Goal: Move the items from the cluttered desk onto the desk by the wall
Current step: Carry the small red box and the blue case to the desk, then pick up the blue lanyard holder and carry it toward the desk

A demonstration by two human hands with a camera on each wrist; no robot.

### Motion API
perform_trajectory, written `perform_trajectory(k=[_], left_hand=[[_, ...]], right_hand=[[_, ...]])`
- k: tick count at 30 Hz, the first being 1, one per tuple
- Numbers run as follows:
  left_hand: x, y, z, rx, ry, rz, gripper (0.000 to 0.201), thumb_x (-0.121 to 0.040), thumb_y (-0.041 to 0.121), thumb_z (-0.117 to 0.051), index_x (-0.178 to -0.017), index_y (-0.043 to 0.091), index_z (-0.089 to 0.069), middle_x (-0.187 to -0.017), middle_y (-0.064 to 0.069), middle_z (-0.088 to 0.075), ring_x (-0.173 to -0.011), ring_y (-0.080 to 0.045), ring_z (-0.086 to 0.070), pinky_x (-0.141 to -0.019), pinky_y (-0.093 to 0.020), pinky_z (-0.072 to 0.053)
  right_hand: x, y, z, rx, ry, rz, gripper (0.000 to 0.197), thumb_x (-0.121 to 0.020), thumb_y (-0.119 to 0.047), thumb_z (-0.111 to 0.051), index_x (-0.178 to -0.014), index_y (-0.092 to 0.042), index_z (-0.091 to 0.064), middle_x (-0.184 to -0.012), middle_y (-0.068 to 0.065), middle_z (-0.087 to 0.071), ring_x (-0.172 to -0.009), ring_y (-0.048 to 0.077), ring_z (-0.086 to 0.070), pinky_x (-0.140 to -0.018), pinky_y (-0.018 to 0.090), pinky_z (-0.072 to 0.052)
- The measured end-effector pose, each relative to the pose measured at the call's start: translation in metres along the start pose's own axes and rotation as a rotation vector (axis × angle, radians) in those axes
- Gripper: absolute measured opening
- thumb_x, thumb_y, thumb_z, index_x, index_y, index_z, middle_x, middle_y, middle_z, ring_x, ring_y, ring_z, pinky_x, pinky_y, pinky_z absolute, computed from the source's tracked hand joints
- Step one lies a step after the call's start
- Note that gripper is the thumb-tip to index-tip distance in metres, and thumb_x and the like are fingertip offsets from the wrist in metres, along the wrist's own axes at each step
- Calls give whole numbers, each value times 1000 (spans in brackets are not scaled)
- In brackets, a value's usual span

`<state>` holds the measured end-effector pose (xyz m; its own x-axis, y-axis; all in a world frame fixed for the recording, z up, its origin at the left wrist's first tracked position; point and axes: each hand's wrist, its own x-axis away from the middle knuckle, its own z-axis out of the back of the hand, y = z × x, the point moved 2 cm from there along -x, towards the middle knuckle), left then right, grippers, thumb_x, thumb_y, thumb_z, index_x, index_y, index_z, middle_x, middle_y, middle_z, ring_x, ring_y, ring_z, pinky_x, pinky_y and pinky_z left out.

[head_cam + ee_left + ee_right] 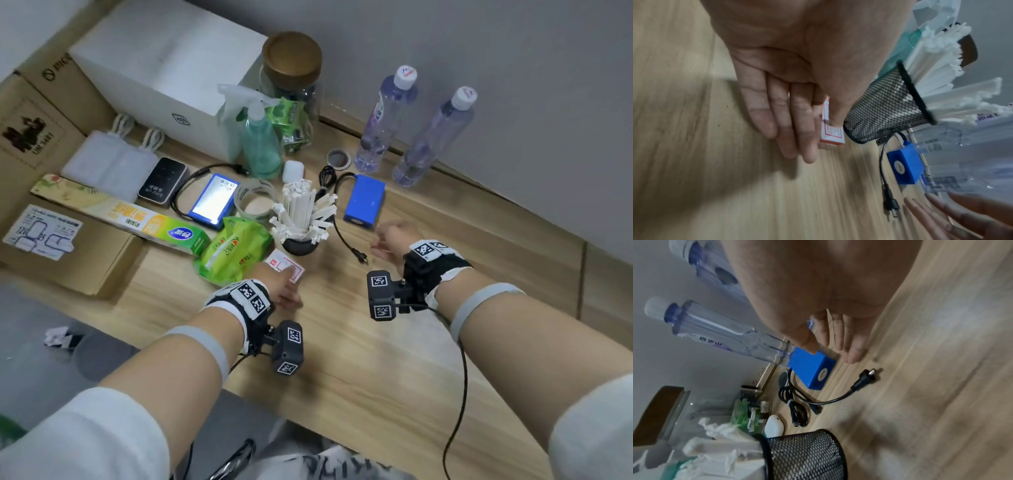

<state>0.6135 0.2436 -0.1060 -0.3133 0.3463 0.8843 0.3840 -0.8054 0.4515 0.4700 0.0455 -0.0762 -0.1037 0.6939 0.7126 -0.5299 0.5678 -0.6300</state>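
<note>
1. Left hand (279,286), nearest the viewer over the wooden desk (342,370): the thumb lies on top of a small red-and-white box (831,134) and straight fingers (797,129) run along its side, so the hand pinches the box, which rests on the desk just in front of the mesh cup (885,110).
2. Right hand (394,240), to the right of the mesh cup: released, fingers (856,347) straight and spread, holding nothing. The fingertips hover just beside the near end of the blue battery pack (364,200); whether they touch it cannot be told.
3. Black plug (359,255) on the pack's cable: lies on the desk between the mesh cup and the right hand.
4. Mesh cup: stands upright, filled with white paper-wrapped sticks (303,205).
5. Left of the mesh cup: a green tissue pack (236,250) just beside it, then a long cling-film box (120,214), with a second blue battery pack (214,200) and a tape roll (255,202) beyond.
6. Behind the mesh cup: a white earbud case (293,171), a green spray bottle (260,144) and a glass jar with a wooden lid (291,61).
7. Behind and right of the mesh cup, by the wall: two clear water bottles (387,120) standing upright.
</note>
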Motion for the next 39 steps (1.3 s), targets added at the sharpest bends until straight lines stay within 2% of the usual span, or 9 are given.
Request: perform_trajectory(k=[4, 7, 10, 12, 14, 18, 23, 29, 39], left_hand=[[28, 8, -17, -75, 32, -2, 30, -102, 30, -47, -87, 6, -56, -62, -6, -70, -49, -16, -64, -51, -23, -42], [50, 13, -31, -100, 41, -24, 29, -103, 22, -43, -80, 6, -51, -57, -3, -66, -34, -10, -57, -51, -23, -36], [69, 12, -48, -138, 115, -55, 23, -99, 18, -48, -80, 7, -56, -71, -6, -65, -51, -16, -58, -54, -24, -38], [84, 9, -70, -171, 159, -78, 18, -95, 17, -50, -84, 7, -59, -75, -6, -66, -58, -18, -59, -56, -25, -41], [102, 8, -104, -199, 145, -99, 17, -96, 17, -48, -85, 7, -57, -80, -6, -65, -61, -18, -59, -60, -26, -40], [140, 11, -196, -290, 61, -175, 17, -100, 16, -45, -92, 7, -57, -85, -6, -62, -65, -16, -58, -60, -25, -40], [186, 10, -318, -421, -56, -368, 17, -96, 17, -53, -109, 8, -60, -79, -3, -67, -64, -15, -62, -59, -24, -45], [232, -16, -443, -582, -250, -460, 7, -97, 13, -51, -92, 12, -57, -77, -4, -65, -60, -15, -61, -59, -23, -42], [269, -128, -573, -801, -545, -466, 9, -98, 13, -52, -97, 8, -59, -79, -7, -64, -64, -20, -60, -58, -24, -43]], right_hand=[[10, 12, 19, -36, -52, -21, 25, -96, -4, -53, -121, 1, -55, -92, 12, -60, -98, 27, -65, -89, 41, -59], [24, 18, 35, -29, -94, -19, 24, -97, -6, -53, -119, 2, -56, -95, 13, -61, -95, 25, -64, -83, 38, -60], [40, 27, 58, -19, -146, -6, 10, -98, -6, -53, -92, 0, -59, -97, 14, -60, -93, 25, -63, -83, 38, -60], [49, 40, 80, -39, -181, 0, 16, -98, -7, -53, -82, -6, -56, -93, 11, -59, -88, 23, -63, -70, 30, -60], [61, 56, 113, -84, -196, 3, 17, -98, -9, -53, -82, -8, -56, -92, 9, -60, -84, 20, -62, -64, 28, -58], [84, 92, 205, -173, -168, 27, 12, -98, -10, -54, -86, -9, -58, -90, 8, -65, -91, 23, -65, -70, 29, -58], [117, 147, 335, -323, -18, 32, 13, -100, -10, -51, -89, -9, -58, -96, 10, -64, -86, 22, -64, -73, 28, -54], [166, 250, 463, -501, 222, -26, 12, -98, -9, -50, -108, -5, -57, -84, 6, -63, -70, 17, -64, -64, 27, -52], [263, 442, 537, -690, 462, -263, 8, -98, -11, -54, -91, -9, -59, -79, 5, -64, -66, 17, -62, -62, 27, -50]])
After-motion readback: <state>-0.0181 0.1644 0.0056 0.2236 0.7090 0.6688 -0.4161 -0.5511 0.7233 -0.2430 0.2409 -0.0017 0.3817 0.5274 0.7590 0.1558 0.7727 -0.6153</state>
